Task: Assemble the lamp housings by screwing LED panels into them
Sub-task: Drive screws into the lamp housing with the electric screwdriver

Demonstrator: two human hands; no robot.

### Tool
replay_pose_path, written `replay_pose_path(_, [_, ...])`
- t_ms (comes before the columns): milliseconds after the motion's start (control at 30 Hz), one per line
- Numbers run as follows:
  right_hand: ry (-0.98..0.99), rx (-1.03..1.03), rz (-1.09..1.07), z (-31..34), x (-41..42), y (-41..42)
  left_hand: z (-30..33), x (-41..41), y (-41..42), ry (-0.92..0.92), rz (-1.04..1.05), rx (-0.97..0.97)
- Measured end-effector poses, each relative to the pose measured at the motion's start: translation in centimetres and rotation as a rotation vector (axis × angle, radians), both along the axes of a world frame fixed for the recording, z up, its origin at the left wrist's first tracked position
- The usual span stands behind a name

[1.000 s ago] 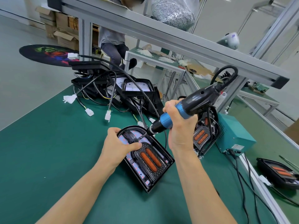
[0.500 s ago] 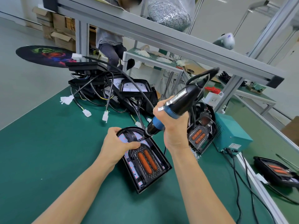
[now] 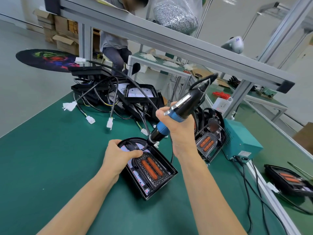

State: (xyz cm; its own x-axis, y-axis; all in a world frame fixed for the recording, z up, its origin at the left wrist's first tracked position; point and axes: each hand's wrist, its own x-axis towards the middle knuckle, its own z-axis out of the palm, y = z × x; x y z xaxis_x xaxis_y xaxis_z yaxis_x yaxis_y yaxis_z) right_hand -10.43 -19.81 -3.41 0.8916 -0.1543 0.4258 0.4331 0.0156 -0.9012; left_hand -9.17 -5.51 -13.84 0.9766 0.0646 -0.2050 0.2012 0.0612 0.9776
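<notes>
Screw-driving step: the right hand (image 3: 182, 133) grips the electric screwdriver (image 3: 176, 114), bit apparently seated near the rounded end of the lamp housing (image 3: 166, 167); the left hand (image 3: 118, 156) clamps the housing. Next: keep the bit square.

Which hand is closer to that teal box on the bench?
Right. The right hand, gripping the screwdriver, is just left of the teal box; the left hand is farther left, on the lamp housing.

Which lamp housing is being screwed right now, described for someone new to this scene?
On the green workbench, look between the person's forearms. The lamp housing lies flat there, left hand gripping its rounded end and the electric screwdriver in the right hand tipped into it. Other housings lie untouched.
</notes>
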Motion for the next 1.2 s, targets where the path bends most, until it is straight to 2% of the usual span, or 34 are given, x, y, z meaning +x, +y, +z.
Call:
replay_pose_path(100, [0.062,0.038,-0.034,-0.3,0.2,-0.1,0.1,0.0,-0.1,0.012,0.0,0.005])
replay_pose_path(200, [0.115,-0.023,0.055,-0.1,0.2,-0.2,0.1,0.0,-0.1,0.021,-0.003,0.002])
replay_pose_path(300, [0.08,-0.034,0.093,0.2,0.1,0.3,0.2,0.0,-0.1,0.027,0.0,0.003])
replay_pose_path(433, [0.049,-0.015,-0.049,0.0,0.2,0.9,0.2,-0.1,-0.1,0.021,0.0,-0.008])
replay_pose_path(533, [0.04,0.025,-0.071,0.0,0.3,0.8,0.1,0.1,0.0,0.013,-0.011,-0.01])
replay_pose_path(733, [-0.017,-0.144,0.028,0.5,-0.1,0.6,-0.8,0.5,-0.5,-0.034,0.007,0.09])
replay_pose_path(967, [-0.135,0.002,-0.042,0.1,-0.5,-0.7,-1.3,0.4,-0.4,-0.081,0.034,0.132])
replay_pose_path(1100, [-0.232,0.271,-0.148,1.6,-1.2,-2.8,-1.2,0.1,-0.8,-0.089,0.083,0.123])
replay_pose_path(1200, [-0.23,0.461,-0.167,2.9,-1.9,-4.9,-1.0,-0.7,-1.1,-0.112,0.161,0.18])
